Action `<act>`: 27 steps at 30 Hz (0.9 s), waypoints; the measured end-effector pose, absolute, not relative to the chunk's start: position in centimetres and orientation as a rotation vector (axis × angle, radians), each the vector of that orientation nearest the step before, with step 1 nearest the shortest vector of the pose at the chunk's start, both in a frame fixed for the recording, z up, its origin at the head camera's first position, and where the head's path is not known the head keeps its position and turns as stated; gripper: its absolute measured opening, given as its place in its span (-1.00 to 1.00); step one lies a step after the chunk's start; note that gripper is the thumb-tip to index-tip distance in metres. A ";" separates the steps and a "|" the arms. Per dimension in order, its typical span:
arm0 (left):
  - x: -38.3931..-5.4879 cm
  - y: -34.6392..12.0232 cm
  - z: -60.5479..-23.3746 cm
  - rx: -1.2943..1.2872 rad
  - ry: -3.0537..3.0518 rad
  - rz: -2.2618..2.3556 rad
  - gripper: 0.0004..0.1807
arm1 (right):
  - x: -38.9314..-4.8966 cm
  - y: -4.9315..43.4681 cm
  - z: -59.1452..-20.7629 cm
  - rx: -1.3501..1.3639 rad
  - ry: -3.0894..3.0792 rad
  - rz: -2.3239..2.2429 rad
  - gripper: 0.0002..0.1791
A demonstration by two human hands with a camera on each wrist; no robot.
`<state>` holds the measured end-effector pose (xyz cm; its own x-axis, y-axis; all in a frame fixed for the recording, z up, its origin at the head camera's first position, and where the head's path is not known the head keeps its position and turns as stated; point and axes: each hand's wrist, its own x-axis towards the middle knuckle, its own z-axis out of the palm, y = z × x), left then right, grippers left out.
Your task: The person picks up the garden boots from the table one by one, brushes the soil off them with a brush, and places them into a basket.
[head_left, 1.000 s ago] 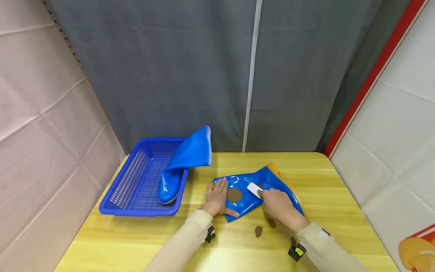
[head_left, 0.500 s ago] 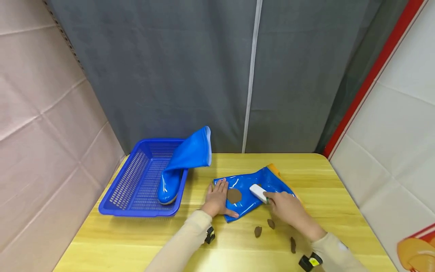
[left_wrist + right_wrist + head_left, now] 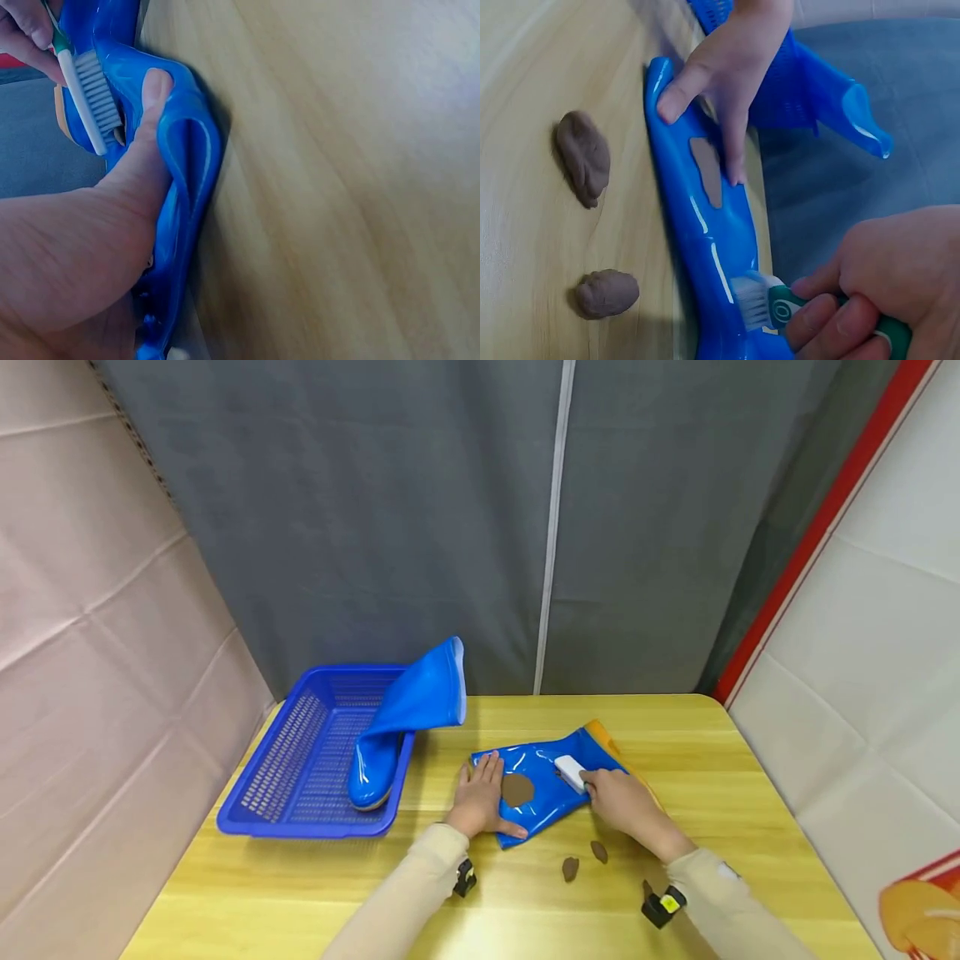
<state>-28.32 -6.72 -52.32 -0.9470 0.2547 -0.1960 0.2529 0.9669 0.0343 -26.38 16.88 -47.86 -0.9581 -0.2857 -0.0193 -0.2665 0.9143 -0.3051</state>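
A blue rain boot point(image 3: 551, 806) with an orange sole lies on its side on the table. A flat, round brown patch point(image 3: 517, 790) sticks to its shaft. My left hand point(image 3: 478, 797) presses on the shaft near the opening, fingers spread. In the left wrist view its thumb lies along the folded boot top. My right hand point(image 3: 626, 806) grips the green handle of a scrub brush point(image 3: 572, 772) with a white head. Its white bristles point(image 3: 751, 301) are against the boot near the ankle, beside a small brown bit seen in the head view.
At the left stands a blue plastic basket point(image 3: 258, 822). A second blue boot point(image 3: 423, 693) leans in it, its shaft over the rim. Several brown lumps, such as one lump point(image 3: 570, 869) and another lump point(image 3: 598, 852), lie on the table point(image 3: 525, 910) in front of the boot.
My right hand has drawn the brush toward me and right, then pushed it back away over the boot. My left hand and the boot's shaft have stayed in place.
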 end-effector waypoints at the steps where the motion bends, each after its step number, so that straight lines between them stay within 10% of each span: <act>1: -28.3 -6.8 -52.3 0.377 2.916 0.007 0.49 | -26.2 16.8 -47.7 -0.437 2.997 -0.479 -0.63; 15: -28.3 -6.7 -52.4 0.382 2.919 0.009 0.49 | -21.7 15.4 -47.3 -0.467 3.033 -0.440 -0.69; 27: -28.4 -6.7 -52.6 0.374 2.918 0.022 0.49 | -24.4 18.0 -47.0 -0.402 3.190 -0.257 -0.72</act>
